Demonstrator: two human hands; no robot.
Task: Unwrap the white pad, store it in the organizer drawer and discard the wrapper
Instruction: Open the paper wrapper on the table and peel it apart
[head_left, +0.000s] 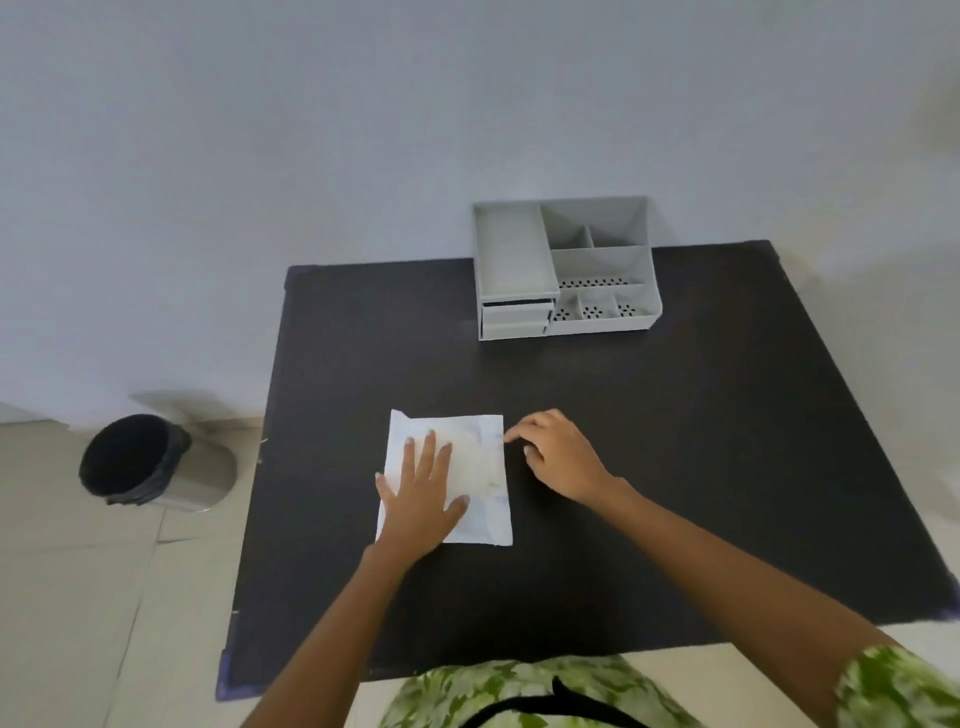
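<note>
I see the pad (467, 467), still in its white wrapper, lying flat on the black table (675, 467), toward the near left part of the top. My left hand (421, 499) lies palm down on the pad's left half, fingers stretched out and slightly spread, thumb out to the right, pressing flat rather than gripping. My right hand (558, 457) sits just beside the pad's right edge, fingers loosely curled; the index fingertip and thumb are at the upper right edge, and I cannot tell whether they have pinched the wrapper or only touch it. The grey organizer (566, 270) stands at the far edge of the table against the wall (363, 130), well apart from the pad, with two small drawers (514, 319) at its front left, both looking pushed in. On the floor (78, 597) to the left of the table stands a bin (150, 460) with a black liner, seen tilted by the wide lens.
</note>
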